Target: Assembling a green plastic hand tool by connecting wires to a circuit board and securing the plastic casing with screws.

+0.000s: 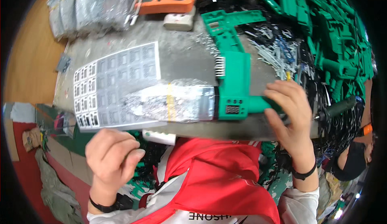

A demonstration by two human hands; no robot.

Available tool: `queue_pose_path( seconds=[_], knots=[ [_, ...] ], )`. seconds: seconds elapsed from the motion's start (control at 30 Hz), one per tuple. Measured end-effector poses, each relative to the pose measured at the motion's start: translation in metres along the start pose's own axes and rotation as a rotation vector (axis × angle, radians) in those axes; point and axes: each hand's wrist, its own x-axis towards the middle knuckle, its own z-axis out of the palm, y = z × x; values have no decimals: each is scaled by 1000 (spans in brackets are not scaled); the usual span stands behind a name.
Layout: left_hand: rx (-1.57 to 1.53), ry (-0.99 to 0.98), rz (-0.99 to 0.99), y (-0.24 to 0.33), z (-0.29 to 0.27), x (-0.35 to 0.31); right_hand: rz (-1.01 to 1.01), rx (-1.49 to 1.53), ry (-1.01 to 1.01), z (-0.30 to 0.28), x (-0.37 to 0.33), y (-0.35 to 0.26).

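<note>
My right hand (289,117) grips the handle end of a green plastic tool housing (234,84) that lies on the grey worktable (185,58), with a row of metal pins along its left edge. My left hand (113,155) hovers below the table's near edge, fingers curled loosely with nothing seen in them. A clear bag of small silvery screws (169,103) lies just left of the housing, over a sheet of black-and-white labels (113,82).
A second green housing half (225,26) lies behind the first. An orange multimeter (167,0) and a white box (179,21) sit at the back. Bags of parts (84,6) fill the back left. A heap of green housings (322,26) and loose screws (278,50) lie right. Another person (356,155) is at the lower right.
</note>
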Motion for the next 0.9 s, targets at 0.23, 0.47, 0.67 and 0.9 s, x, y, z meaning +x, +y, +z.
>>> queue_pose_path(
  seconds=[0.23,0.47,0.67,0.9],
  knots=[
    [-537,-25,-768,-11,64,-82,-101,383,-71,28,17,-85],
    [-1148,40,-939,-13,74,-73,-119,412,-189,90,34,-123],
    [-762,16,-739,-7,69,-68,-152,383,-160,114,37,-136],
    [-649,74,-633,-7,69,-65,-154,243,-217,109,45,-145]
  ],
)
